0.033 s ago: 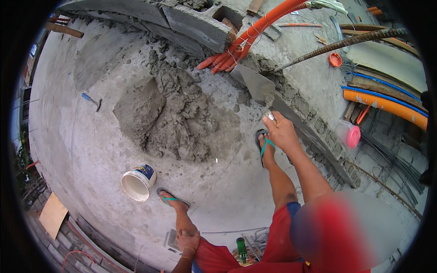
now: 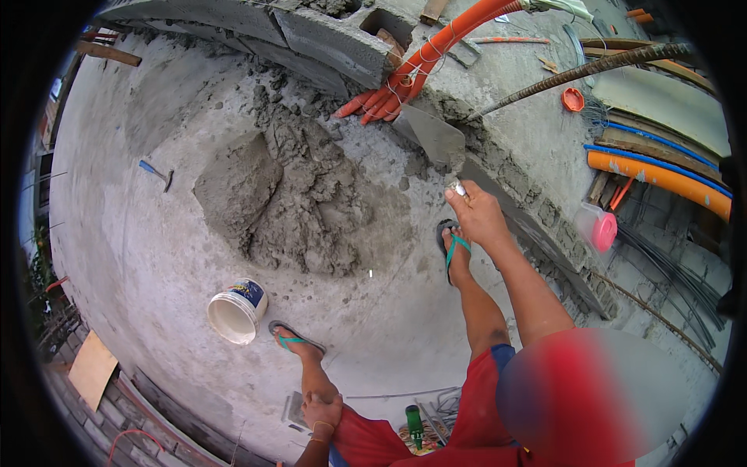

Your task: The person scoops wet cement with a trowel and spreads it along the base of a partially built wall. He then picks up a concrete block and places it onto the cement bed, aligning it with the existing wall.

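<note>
My right hand [image 2: 480, 212] is closed round the handle of a trowel [image 2: 433, 138], a grey pointed blade with mortar on it. The blade is held at the top edge of a low block wall [image 2: 537, 226], beside a bundle of orange conduits [image 2: 420, 76]. Mortar [image 2: 506, 167] lies along that wall's top. My left hand [image 2: 322, 411] rests on my left knee, holding nothing, with its fingers laid over the leg. A heap of wet grey mortar [image 2: 303, 206] spreads across the concrete floor left of the trowel.
A white bucket [image 2: 233, 315] lies tipped near my left foot. A blue-handled tool [image 2: 158, 173] sits on the floor at left. Rusty rebar [image 2: 583, 76] juts across the upper right. A pink-lidded container [image 2: 603, 232] and an orange pipe [image 2: 661, 183] lie beyond the wall. A green bottle [image 2: 414, 424] stands below me.
The trowel and my right hand have shifted very slightly up and left. My left hand has stayed on the knee.
</note>
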The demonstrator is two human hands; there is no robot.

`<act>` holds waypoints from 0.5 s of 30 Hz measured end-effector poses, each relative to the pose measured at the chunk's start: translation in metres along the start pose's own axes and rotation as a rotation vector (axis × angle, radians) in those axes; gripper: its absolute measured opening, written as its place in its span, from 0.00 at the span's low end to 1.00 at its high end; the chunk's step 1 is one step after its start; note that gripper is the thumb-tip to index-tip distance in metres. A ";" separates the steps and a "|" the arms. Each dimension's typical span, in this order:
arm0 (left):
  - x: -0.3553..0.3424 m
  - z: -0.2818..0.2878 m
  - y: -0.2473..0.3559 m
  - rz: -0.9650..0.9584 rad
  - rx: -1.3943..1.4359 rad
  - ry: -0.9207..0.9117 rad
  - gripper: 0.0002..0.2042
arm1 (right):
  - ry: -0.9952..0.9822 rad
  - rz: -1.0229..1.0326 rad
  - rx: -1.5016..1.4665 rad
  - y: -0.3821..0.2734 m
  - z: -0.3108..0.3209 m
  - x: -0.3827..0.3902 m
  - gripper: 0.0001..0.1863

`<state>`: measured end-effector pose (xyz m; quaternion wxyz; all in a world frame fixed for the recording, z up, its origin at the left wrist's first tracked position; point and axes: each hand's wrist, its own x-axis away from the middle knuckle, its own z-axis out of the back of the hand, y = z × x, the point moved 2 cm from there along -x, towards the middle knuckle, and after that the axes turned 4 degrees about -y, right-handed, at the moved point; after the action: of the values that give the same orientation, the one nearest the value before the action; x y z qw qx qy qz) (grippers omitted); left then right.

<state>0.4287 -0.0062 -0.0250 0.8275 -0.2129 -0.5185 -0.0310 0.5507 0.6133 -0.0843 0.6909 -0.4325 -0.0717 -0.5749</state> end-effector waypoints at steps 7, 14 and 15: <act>-0.005 0.004 0.011 -0.015 -0.006 0.030 0.42 | 0.037 -0.029 0.055 0.100 0.051 -0.018 0.28; -0.010 -0.004 -0.014 -0.022 0.057 0.000 0.41 | -0.127 -0.059 -0.109 0.106 0.005 0.049 0.24; -0.011 -0.007 -0.017 -0.022 0.063 -0.006 0.41 | -0.145 0.013 -0.055 0.100 -0.016 0.051 0.23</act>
<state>0.4247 -0.0258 -0.0319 0.8319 -0.1809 -0.5241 -0.0233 0.6466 0.5612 -0.1148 0.6755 -0.4923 -0.1029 -0.5392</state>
